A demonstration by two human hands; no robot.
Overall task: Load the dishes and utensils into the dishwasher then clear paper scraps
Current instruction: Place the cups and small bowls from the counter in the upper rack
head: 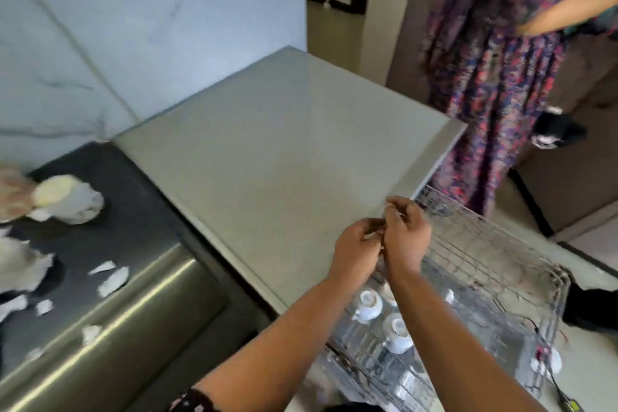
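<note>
The dishwasher's wire upper rack (495,244) is pulled out at the lower right. White cups (368,306) stand upside down in its near left part. My left hand (356,252) and my right hand (406,234) meet above the rack's left edge, fingers closed together on thin metal utensils (389,211); blur hides which kind. Torn paper scraps (113,281) lie scattered on the dark counter (133,211) to the left. Crumpled paper around a pale yellow dish (67,199) sits near the counter's back.
The dishwasher's flat grey top (284,144) fills the middle, against a marbled wall. A person in a patterned dress (495,60) stands beyond the rack at the right. A black cable (555,381) and a small white object (545,361) lie at the rack's near right corner.
</note>
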